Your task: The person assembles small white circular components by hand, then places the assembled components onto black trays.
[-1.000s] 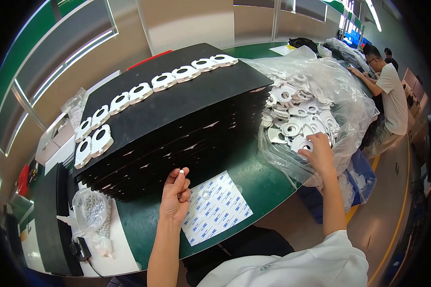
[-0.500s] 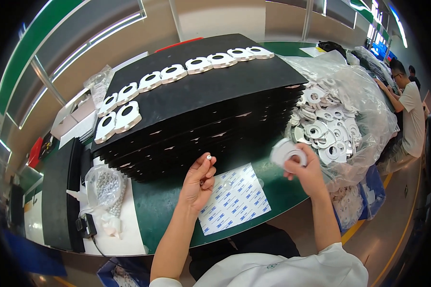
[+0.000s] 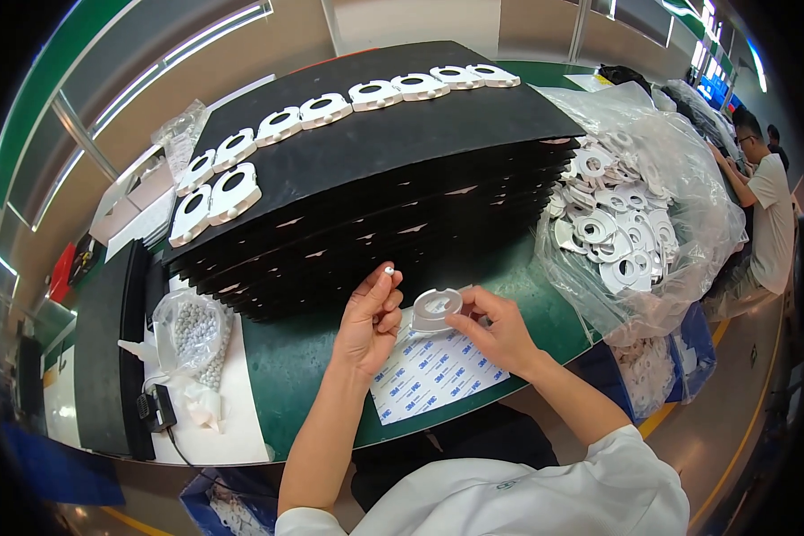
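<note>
Between the thumb and fingertip of my left hand (image 3: 366, 329) is a small round white bead (image 3: 389, 270). The fingers below it are curled. My right hand (image 3: 502, 334) pinches a flat white ring-shaped plastic part (image 3: 427, 323) by its right edge. The part is held slightly tilted, to the right of my left hand and apart from the bead. Beneath it on the green table (image 3: 281, 384) lies a white backing sheet with a blue print (image 3: 433, 382).
A tall stack of black boards (image 3: 366, 161) stands ahead, with white ring parts (image 3: 323, 109) lined up on top. A clear bag of similar parts (image 3: 630, 232) lies at right. At left are a bag of beads (image 3: 196, 338) and a small black device (image 3: 156, 409). Another person (image 3: 764, 196) stands far right.
My right hand has brought the white ring part leftward and down, from beside the parts bag to over the printed sheet. My left hand still holds the bead.
</note>
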Motion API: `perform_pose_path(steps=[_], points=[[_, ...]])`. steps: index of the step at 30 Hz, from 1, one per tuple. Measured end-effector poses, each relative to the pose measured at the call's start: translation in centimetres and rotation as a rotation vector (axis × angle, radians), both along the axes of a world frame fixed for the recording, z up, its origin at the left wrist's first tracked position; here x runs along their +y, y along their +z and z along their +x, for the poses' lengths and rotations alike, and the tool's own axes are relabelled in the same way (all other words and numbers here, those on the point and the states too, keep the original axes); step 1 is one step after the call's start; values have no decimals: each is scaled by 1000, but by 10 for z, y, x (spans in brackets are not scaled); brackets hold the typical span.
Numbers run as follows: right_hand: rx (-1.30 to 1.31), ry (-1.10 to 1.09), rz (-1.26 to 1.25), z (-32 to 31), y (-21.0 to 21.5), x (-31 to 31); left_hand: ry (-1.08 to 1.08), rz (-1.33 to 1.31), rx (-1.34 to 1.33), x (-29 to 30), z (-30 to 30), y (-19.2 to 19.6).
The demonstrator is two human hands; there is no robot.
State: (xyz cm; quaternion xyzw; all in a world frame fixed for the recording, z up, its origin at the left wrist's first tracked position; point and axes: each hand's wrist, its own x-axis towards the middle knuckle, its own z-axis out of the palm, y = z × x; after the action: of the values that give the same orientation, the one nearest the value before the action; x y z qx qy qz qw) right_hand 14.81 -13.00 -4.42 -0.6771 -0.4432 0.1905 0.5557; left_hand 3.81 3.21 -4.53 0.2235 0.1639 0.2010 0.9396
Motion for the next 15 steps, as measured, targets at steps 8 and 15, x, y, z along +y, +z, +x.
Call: perform_pose_path(steps=[8, 15], points=[[-431, 49, 53, -1, -6, 3, -8, 10, -32, 1, 0, -1], [276, -72, 294, 6, 14, 13, -34, 96, -11, -1, 0, 0]])
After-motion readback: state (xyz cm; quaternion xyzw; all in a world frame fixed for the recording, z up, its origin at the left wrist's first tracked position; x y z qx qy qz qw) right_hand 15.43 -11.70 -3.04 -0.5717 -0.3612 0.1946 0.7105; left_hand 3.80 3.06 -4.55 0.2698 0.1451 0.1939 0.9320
